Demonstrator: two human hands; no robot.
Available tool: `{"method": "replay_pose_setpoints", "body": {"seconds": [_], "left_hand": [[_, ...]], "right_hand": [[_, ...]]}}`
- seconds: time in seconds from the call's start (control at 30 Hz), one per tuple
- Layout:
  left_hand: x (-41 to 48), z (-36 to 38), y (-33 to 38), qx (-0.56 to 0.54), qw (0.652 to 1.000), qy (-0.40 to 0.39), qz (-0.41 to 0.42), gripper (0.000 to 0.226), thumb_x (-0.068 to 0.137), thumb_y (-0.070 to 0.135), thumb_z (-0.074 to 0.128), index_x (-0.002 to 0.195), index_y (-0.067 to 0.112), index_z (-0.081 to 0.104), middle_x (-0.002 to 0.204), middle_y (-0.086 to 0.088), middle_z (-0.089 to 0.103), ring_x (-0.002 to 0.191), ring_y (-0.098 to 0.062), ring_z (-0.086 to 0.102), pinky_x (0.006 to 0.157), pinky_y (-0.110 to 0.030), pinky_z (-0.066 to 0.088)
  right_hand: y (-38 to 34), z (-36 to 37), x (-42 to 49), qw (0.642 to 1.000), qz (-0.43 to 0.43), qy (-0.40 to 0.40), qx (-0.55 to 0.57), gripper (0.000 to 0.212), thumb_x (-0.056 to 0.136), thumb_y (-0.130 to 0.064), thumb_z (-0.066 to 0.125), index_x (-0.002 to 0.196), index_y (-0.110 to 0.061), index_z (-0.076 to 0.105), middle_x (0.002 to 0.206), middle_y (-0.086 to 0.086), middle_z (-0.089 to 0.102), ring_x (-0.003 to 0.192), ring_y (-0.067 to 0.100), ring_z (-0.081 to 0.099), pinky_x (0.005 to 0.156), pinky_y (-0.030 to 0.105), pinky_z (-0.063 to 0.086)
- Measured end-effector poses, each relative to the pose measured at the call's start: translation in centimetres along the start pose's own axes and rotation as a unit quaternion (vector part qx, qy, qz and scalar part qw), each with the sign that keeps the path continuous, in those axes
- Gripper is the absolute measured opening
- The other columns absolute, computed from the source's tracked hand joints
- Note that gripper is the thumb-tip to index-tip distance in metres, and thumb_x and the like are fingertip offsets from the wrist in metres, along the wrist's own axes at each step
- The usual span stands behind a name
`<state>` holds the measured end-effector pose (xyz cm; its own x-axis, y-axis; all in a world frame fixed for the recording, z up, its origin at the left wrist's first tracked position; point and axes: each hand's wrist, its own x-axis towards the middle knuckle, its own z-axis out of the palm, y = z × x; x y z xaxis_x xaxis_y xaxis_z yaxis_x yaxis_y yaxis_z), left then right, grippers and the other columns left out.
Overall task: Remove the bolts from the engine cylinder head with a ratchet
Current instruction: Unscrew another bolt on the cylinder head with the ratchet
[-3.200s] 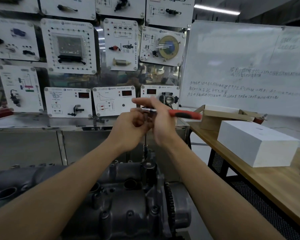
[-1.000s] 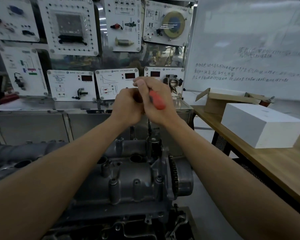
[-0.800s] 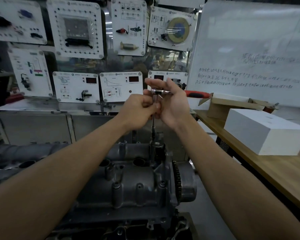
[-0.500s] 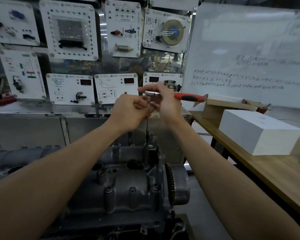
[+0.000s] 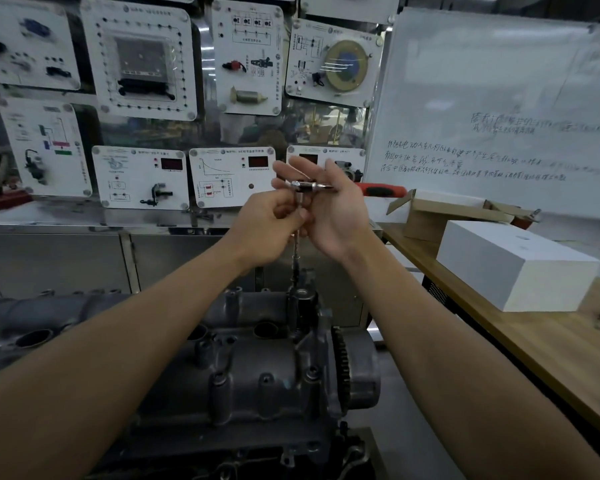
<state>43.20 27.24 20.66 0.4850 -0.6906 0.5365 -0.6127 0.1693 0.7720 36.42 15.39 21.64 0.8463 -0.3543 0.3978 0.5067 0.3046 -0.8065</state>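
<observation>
Ratchet (image 5: pixel 309 186) swung right, R hand (image 5: pixel 333 216) flat.

Our right hand (image 5: pixel 336 216) covers the middle of the ratchet (image 5: pixel 381 190), and our left hand (image 5: pixel 267 230), curled round the extension bar (image 5: pixel 296 258), hides its top. We cannot tell what the bar's lower end sits on in the dark engine cylinder head (image 5: pixel 257 375), and the whiteboard (image 5: pixel 482 98) writing is too blurred to read.

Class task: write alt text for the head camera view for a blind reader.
A left hand grips the upright extension bar of a red-handled ratchet seated in a dark engine cylinder head; the open right hand presses against the ratchet.
</observation>
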Motion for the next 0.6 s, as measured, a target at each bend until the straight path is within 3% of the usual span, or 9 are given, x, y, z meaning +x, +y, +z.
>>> {"method": "replay_pose_setpoints", "body": {"seconds": [0.13, 0.23, 0.27, 0.33, 0.4, 0.43, 0.47, 0.5, 0.6], "left_hand": [[0.2, 0.2, -0.2, -0.002, 1.0, -0.022, -0.014, 0.02, 0.1, 0.004, 0.057, 0.097, 0.019, 0.07, 0.086, 0.004, 0.076, 0.075, -0.005, 0.072, 0.063, -0.019, 0.057], [0.1, -0.2, 0.0, 0.006, 1.0, 0.008, -0.009, 0.017, 0.095, 0.005, 0.065, 0.089, 0.02, 0.071, 0.076, 0.009, 0.076, 0.071, -0.006, 0.073, 0.059, -0.017, 0.056], [0.1, -0.4, 0.1, 0.007, 1.0, 0.023, -0.01, 0.013, 0.092, 0.006, 0.069, 0.087, 0.018, 0.071, 0.075, 0.007, 0.076, 0.069, -0.007, 0.073, 0.059, -0.019, 0.056], [0.1, -0.7, 0.2, 0.035, 0.998, 0.048, -0.01, 0.009, 0.089, 0.007, 0.074, 0.082, 0.012, 0.071, 0.075, -0.003, 0.075, 0.066, -0.014, 0.072, 0.06, -0.025, 0.059], [0.0, -0.8, 0.2, 0.096, 0.994, 0.05, 0.01, 0.01, 0.088, 0.001, 0.071, 0.078, 0.001, 0.069, 0.072, -0.012, 0.071, 0.063, -0.025, 0.067, 0.059, -0.032, 0.056], [0.0, -0.8, 0.2, 0.107, 0.993, 0.048, 0.019, 0.013, 0.089, -0.003, 0.067, 0.076, -0.006, 0.066, 0.068, -0.015, 0.067, 0.061, -0.03, 0.061, 0.057, -0.034, 0.052], [-0.1, -0.7, 0.2, 0.107, 0.993, 0.047, 0.025, 0.017, 0.088, -0.007, 0.064, 0.072, -0.009, 0.062, 0.064, -0.015, 0.062, 0.058, -0.027, 0.055, 0.053, -0.031, 0.047], [-0.1, -0.7, 0.2, 0.106, 0.993, 0.045, 0.025, 0.019, 0.088, -0.01, 0.062, 0.069, -0.008, 0.061, 0.061, -0.014, 0.059, 0.057, -0.02, 0.053, 0.052, -0.029, 0.044], [-0.2, -0.4, 0.5, 0.064, 0.998, 0.018, 0.01, 0.012, 0.093, -0.005, 0.063, 0.085, -0.005, 0.071, 0.08, -0.022, 0.071, 0.071, -0.028, 0.065, 0.07, -0.044, 0.055]], "right_hand": [[-0.4, -0.7, -0.4, 0.998, 0.049, 0.027, 0.031, 0.05, 0.107, -0.044, 0.029, 0.106, -0.013, 0.068, 0.105, 0.007, 0.077, 0.082, 0.022, 0.073, 0.066, 0.033, 0.035], [0.2, -0.2, -0.5, 0.991, -0.042, 0.064, -0.111, 0.046, 0.108, -0.036, 0.031, 0.1, -0.014, 0.071, 0.105, 0.004, 0.077, 0.088, 0.019, 0.071, 0.074, 0.03, 0.048], [0.4, 0.1, -0.6, 0.963, -0.113, 0.087, -0.228, 0.045, 0.108, -0.032, 0.033, 0.1, -0.014, 0.073, 0.104, 0.002, 0.077, 0.09, 0.012, 0.07, 0.076, 0.025, 0.05], [0.9, 0.5, -0.8, 0.824, -0.28, 0.116, -0.479, 0.043, 0.106, -0.028, 0.038, 0.097, -0.007, 0.074, 0.095, 0.002, 0.076, 0.083, 0.002, 0.067, 0.073, 0.014, 0.047], [1.4, 0.9, -0.9, 0.678, -0.41, 0.095, -0.603, 0.037, 0.104, -0.022, 0.044, 0.092, -0.003, 0.073, 0.086, 0.004, 0.074, 0.079, 0.013, 0.067, 0.073, 0.022, 0.047], [1.5, 1.1, -0.9, 0.656, -0.432, 0.072, -0.615, 0.031, 0.104, -0.019, 0.049, 0.094, -0.003, 0.074, 0.09, 0.005, 0.075, 0.084, 0.018, 0.068, 0.077, 0.03, 0.05], [1.6, 1.3, -0.8, 0.669, -0.426, 0.054, -0.607, 0.026, 0.103, -0.016, 0.052, 0.099, -0.003, 0.074, 0.096, 0.005, 0.075, 0.091, 0.021, 0.069, 0.082, 0.037, 0.052], [1.6, 1.5, -0.8, 0.71, -0.403, 0.042, -0.577, 0.023, 0.102, -0.015, 0.054, 0.103, -0.003, 0.073, 0.102, 0.007, 0.075, 0.096, 0.021, 0.069, 0.085, 0.038, 0.054], [1.5, 1.7, -0.6, 0.902, -0.25, 0.045, -0.35, 0.031, 0.105, -0.024, 0.046, 0.105, -0.008, 0.073, 0.107, 0.006, 0.074, 0.097, 0.012, 0.07, 0.081, 0.026, 0.057]]}}
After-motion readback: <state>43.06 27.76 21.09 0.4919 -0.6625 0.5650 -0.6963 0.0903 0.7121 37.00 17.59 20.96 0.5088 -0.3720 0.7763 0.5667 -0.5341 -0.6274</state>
